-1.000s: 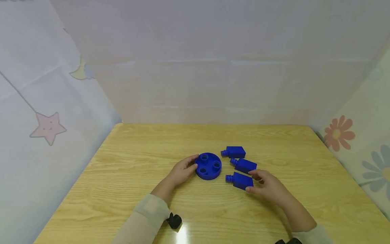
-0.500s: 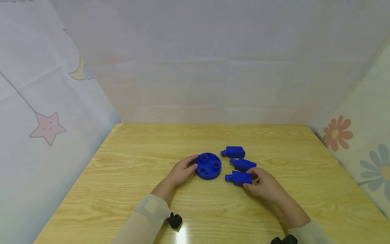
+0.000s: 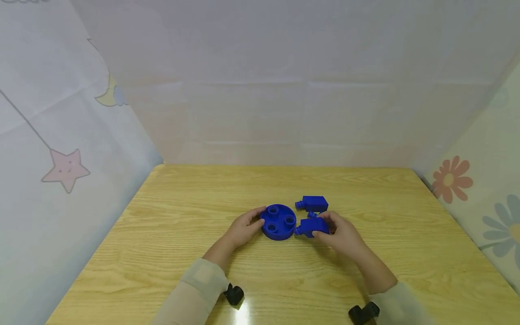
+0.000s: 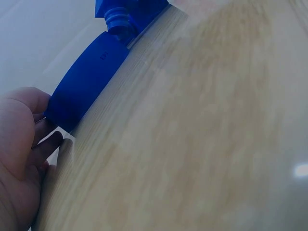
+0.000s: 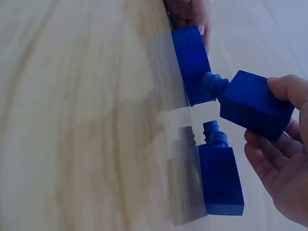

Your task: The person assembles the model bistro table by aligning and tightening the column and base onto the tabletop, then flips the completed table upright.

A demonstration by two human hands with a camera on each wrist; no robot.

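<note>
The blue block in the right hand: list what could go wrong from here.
1. The right hand pinches the lifted blue block only at its back end, so the grip could let it twist or drop.
2. Its threaded neck sits at the round disc's rim, not over a hole; it may bump and shift the disc, which the left hand touches only at the edge.
3. A second block lies just below and could get knocked.

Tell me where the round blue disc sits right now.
In the head view, the round blue disc lies mid-table, left hand touching its left edge, the held blue block at its right.
</note>
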